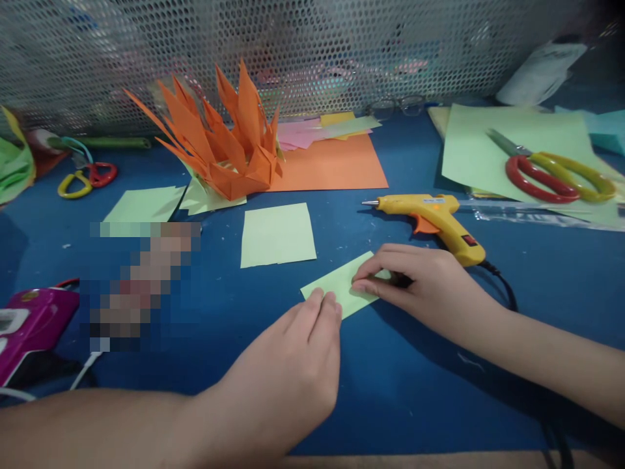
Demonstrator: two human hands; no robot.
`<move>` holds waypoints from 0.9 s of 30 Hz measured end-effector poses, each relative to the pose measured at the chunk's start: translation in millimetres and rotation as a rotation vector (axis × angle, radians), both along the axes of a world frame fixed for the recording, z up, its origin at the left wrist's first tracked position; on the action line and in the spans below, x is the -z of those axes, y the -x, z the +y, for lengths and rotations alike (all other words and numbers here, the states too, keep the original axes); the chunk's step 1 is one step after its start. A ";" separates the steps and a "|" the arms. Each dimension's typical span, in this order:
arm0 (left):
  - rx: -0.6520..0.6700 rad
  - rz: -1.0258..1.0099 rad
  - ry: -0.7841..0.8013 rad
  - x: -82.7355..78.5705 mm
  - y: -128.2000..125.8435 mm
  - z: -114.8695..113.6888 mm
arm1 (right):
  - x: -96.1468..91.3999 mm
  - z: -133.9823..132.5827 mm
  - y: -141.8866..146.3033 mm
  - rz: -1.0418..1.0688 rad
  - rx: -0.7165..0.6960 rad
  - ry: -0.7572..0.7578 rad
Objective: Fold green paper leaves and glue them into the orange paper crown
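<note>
A folded strip of light green paper [349, 286] lies slantwise on the blue table between my hands. My left hand [303, 365] presses its near left edge with the fingers bent and close together; its thumb is hidden. Thumb and forefinger of my right hand [415, 280] close in a pinch on the strip's right part. Just beyond it lies a light green paper square [278, 234], flat on the table. Behind my right hand is a yellow glue gun [424, 218] on its side, nozzle to the left, with an orange trigger.
At the back stands an orange folded-paper piece [229, 150] with pointed petals, beside an orange sheet [332, 166]. Large scissors [551, 172] rest on green sheets [469, 143] at right; smaller scissors [88, 179] are at left. A magenta device [41, 326] and a blurred-out object sit left.
</note>
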State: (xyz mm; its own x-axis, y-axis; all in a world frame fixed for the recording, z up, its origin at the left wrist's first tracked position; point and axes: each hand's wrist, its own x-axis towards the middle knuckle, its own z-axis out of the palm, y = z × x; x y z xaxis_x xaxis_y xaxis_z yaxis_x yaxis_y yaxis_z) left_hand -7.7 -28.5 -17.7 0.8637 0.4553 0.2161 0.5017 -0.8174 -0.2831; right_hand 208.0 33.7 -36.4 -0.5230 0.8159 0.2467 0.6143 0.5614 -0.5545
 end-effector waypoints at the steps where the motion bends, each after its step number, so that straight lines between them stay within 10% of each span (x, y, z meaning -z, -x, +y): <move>1: 0.001 0.009 0.001 -1.3 0.0 -0.4 | 0.1 0.1 0.2 0.000 -0.005 -0.018; 11: -0.031 0.031 -0.040 -3.2 1.1 -6.2 | 3.3 0.0 1.9 -0.038 -0.039 -0.086; 20: -0.048 0.128 -0.002 -8.7 4.8 -12.0 | -0.5 -2.5 -2.6 -0.241 -0.384 -0.649; 27: -0.047 0.129 -0.009 -9.8 4.3 -10.6 | -8.6 12.8 -27.9 -0.319 -0.544 -0.557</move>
